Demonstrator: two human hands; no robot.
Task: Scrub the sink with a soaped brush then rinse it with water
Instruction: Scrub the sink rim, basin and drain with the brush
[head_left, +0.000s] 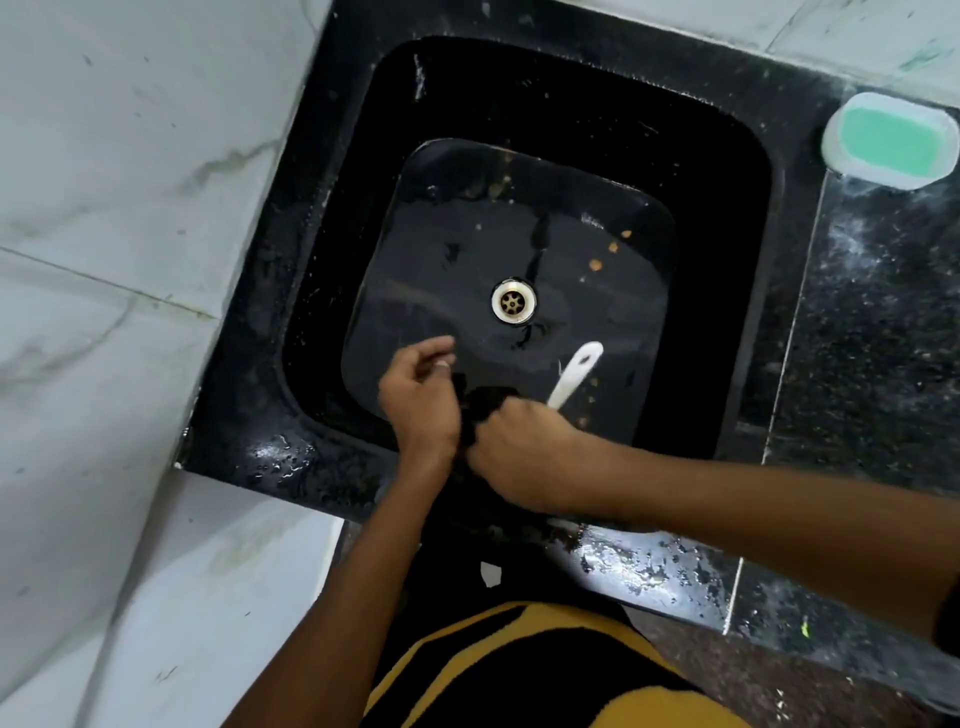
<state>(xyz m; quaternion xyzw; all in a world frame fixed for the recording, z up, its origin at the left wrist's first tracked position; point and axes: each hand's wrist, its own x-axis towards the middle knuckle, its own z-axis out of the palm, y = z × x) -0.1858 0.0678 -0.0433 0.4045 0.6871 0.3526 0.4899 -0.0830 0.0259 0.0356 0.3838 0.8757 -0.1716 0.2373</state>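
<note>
Head view, right hand (524, 447) gripping brush (574, 375) – handle pointing away, left hand (421, 400) loosely curled, empty

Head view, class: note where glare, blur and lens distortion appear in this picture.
Head view: glare on the wet counter front edge; left hand, right hand and white brush handle slightly motion-blurred; wide-angle lens bows the black sink rim and wall tiles.
</note>
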